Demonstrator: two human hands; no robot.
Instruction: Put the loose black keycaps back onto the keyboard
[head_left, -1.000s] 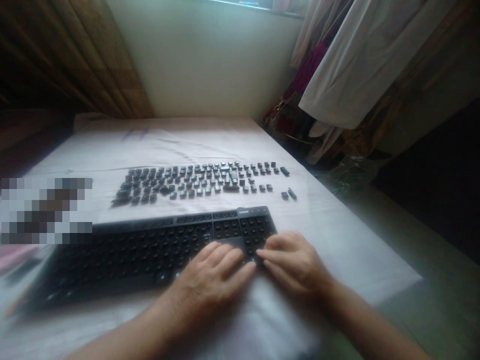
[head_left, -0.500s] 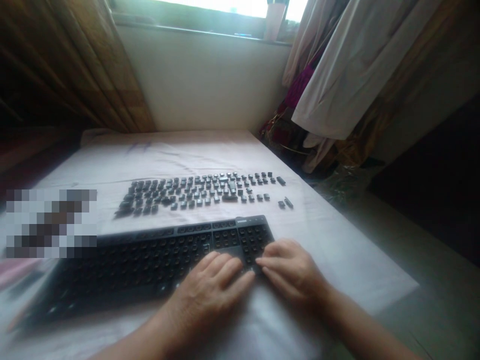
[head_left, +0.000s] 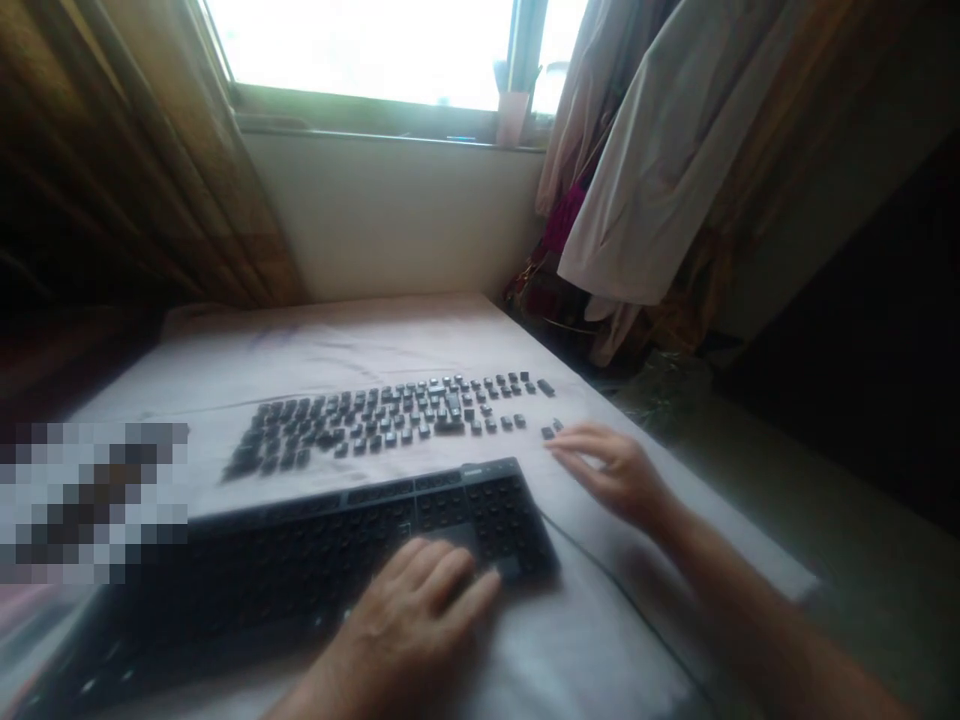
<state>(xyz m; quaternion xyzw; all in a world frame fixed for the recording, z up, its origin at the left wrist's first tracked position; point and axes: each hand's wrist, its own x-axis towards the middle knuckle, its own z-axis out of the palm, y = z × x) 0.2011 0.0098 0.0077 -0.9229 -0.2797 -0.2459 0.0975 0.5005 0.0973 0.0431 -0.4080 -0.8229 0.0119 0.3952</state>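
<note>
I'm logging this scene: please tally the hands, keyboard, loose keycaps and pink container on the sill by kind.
Hands: 2 (left hand, right hand)
Keyboard: 1
Pink container: 1
Loose keycaps: too blurred to count exactly
Total: 4, without the keycaps

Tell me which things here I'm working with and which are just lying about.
In use:
keyboard, left hand over it
loose keys, right hand at their near right end

Just around:
curtain
hanging clothes
container by the window
</note>
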